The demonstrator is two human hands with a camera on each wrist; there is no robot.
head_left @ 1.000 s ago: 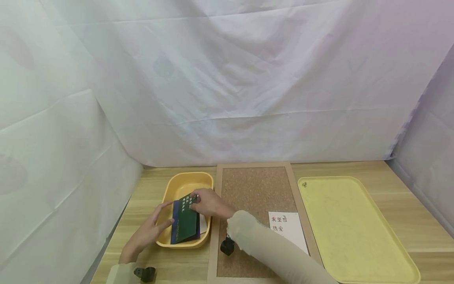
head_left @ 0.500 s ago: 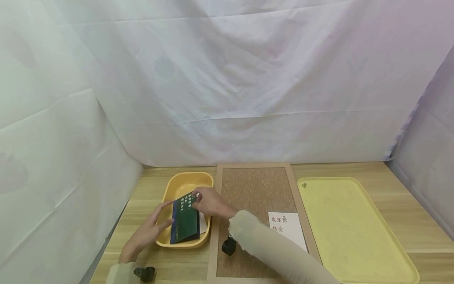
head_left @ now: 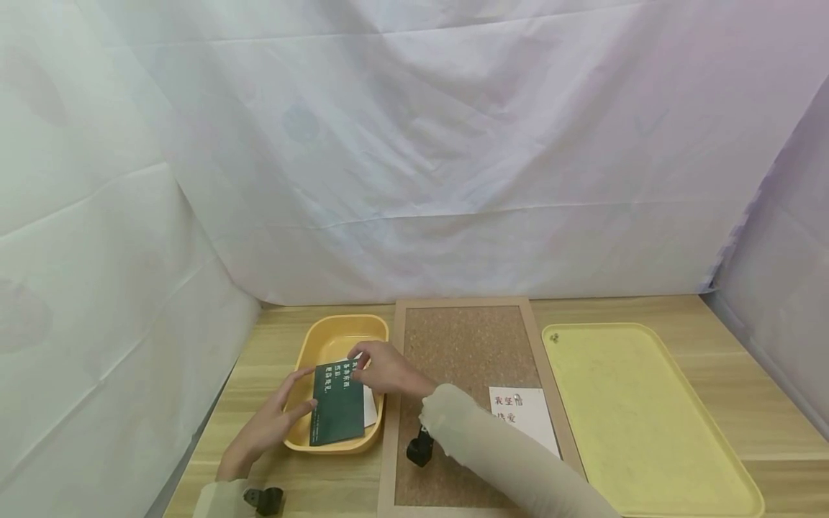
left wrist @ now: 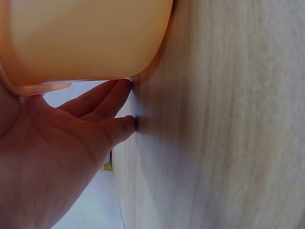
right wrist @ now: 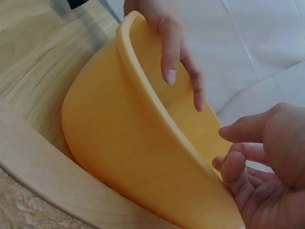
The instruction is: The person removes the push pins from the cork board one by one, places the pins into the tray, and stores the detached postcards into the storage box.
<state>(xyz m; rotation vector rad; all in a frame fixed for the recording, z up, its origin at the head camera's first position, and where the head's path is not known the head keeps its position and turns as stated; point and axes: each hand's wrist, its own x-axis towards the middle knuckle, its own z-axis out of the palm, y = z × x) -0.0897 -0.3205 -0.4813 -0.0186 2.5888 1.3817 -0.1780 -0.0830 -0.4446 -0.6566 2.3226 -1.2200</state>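
A dark green card [head_left: 338, 411] printed with white characters lies fairly flat in the yellow plastic basin [head_left: 346, 325]. Beside and under it shows the edge of a white card [head_left: 370, 409]. My right hand [head_left: 387, 370] hovers at the card's far right corner; in the right wrist view its thumb and loosely bent fingers are apart, with nothing between them. At the basin's near left side, my left hand [head_left: 267, 421] straddles the rim. Its thumb and forefinger reach inside near the green card, while other fairly straight fingers [left wrist: 114, 100] extend outside, down near the table.
A wood-framed cork board [head_left: 466, 345] lies right of the basin, under my right forearm. On it is a white paper [head_left: 526, 417] with red characters, partly covered by the sleeve. Further right sits a yellow tray [head_left: 641, 410] with tiny metallic bits [head_left: 555, 337] at its corner.
The green card's raised right side has come down; it lies flatter and now hides the dark blue card seen beneath it. My right hand has let it go. My left hand stays put.
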